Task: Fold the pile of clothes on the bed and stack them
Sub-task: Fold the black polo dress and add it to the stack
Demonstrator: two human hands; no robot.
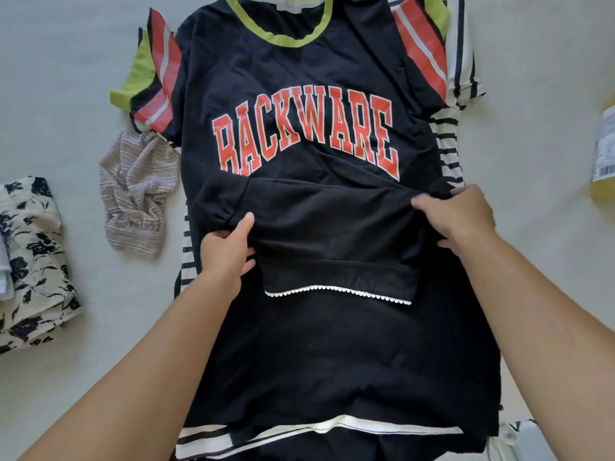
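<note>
A small black ribbed garment with a white scalloped hem lies on top of a black T-shirt printed with red letters and trimmed in lime green at the neck. My left hand grips the small garment's left edge, thumb on top. My right hand grips its right edge. The T-shirt is spread flat over a black-and-white striped garment that shows at the right side and along the bottom.
The pale bed sheet lies under everything. A crumpled beige patterned cloth sits left of the T-shirt. A folded white floral garment is at the far left. A yellow bottle with a label stands at the right edge.
</note>
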